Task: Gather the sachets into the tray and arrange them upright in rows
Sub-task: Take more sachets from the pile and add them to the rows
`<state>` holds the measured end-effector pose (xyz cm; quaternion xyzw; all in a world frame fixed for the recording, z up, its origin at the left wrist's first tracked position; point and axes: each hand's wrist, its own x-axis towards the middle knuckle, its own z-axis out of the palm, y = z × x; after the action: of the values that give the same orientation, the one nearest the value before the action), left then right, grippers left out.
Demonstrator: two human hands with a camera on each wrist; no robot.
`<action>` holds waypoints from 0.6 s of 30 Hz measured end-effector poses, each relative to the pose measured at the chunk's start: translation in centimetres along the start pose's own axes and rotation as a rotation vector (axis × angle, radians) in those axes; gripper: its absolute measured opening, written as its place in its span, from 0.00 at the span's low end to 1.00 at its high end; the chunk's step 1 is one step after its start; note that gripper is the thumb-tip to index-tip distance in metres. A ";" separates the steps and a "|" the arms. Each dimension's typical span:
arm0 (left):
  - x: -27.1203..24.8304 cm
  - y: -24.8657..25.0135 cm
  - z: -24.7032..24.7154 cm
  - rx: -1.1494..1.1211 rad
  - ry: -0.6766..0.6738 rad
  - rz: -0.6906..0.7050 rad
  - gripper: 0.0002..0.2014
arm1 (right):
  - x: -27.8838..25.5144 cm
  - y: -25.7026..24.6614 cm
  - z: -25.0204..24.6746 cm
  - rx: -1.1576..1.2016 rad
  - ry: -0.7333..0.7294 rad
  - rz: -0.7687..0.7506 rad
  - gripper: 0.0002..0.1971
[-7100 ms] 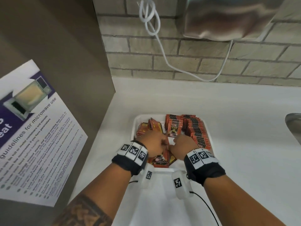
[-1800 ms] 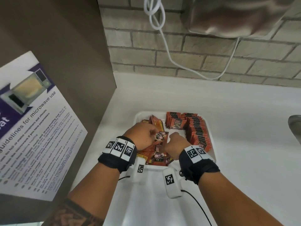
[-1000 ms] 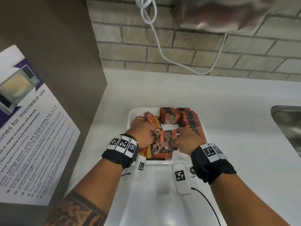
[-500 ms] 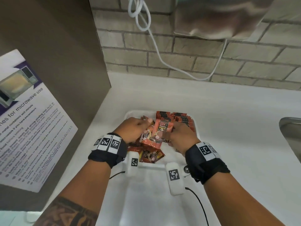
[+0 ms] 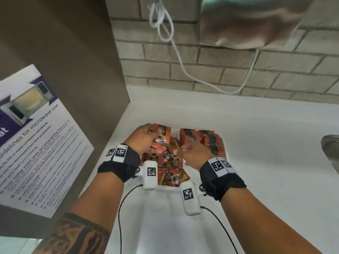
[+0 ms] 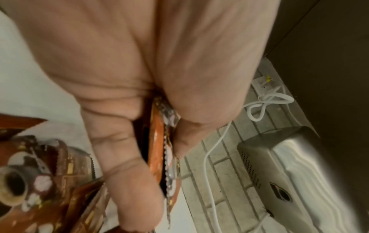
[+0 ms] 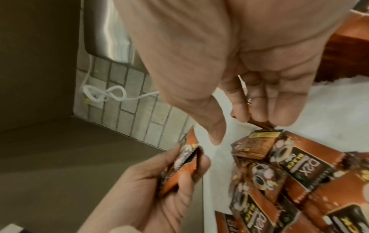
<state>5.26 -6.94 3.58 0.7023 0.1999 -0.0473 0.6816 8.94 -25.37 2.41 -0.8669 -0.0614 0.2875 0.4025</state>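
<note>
A white tray (image 5: 169,187) lies on the counter. Several orange-brown coffee sachets (image 5: 211,143) stand upright in rows along its right side. Loose sachets (image 5: 172,162) lie jumbled in its near left part. My left hand (image 5: 153,135) pinches a small stack of sachets (image 5: 162,134) upright between thumb and fingers above the tray's far left. The wrist views show that stack (image 6: 159,149) (image 7: 179,165) edge-on. My right hand (image 5: 180,150) reaches down over the loose pile. Its fingertips (image 7: 259,116) touch the edge of one sachet (image 7: 261,125), and the thumb stands apart.
A steel hand dryer (image 5: 247,24) hangs on the brick wall, with a white cable (image 5: 176,50) looping below it. A brown panel with a microwave poster (image 5: 36,134) closes the left side. A sink edge (image 5: 330,149) shows far right across white counter (image 5: 266,162).
Both hands held the small stack together over the tray's middle. Now the left hand alone holds it, further left and back. The right hand has let go and dropped to the loose pile.
</note>
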 end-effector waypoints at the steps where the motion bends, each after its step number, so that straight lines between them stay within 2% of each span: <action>1: 0.4 -0.2 -0.3 0.007 0.009 -0.006 0.08 | 0.1 -0.2 0.2 -0.045 -0.021 0.041 0.23; 4: 1.0 -0.8 -1.0 0.021 0.031 -0.033 0.10 | 1.0 0.0 1.2 -0.100 0.003 0.130 0.16; 6: 1.4 -1.1 -1.3 0.018 0.042 -0.039 0.11 | 1.7 0.2 1.9 -0.047 0.023 0.182 0.13; 9: 1.9 -1.4 -1.6 0.048 0.054 -0.050 0.13 | 2.3 -0.3 2.4 -0.022 0.035 0.213 0.19; 11: 2.1 -1.5 -1.7 0.082 0.050 -0.054 0.13 | 2.5 -0.7 2.6 -0.024 0.043 0.234 0.19; 14: 2.3 -1.3 -1.9 0.147 0.037 -0.049 0.13 | 2.7 -0.9 2.6 0.117 0.048 0.247 0.21; 18: 2.7 -1.0 -2.0 0.252 0.010 -0.060 0.11 | 3.0 -0.7 2.8 0.115 0.067 0.263 0.21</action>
<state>6.98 -4.44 1.85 0.7762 0.2169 -0.0890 0.5852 9.96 -22.01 0.18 -0.8520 0.0828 0.3117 0.4124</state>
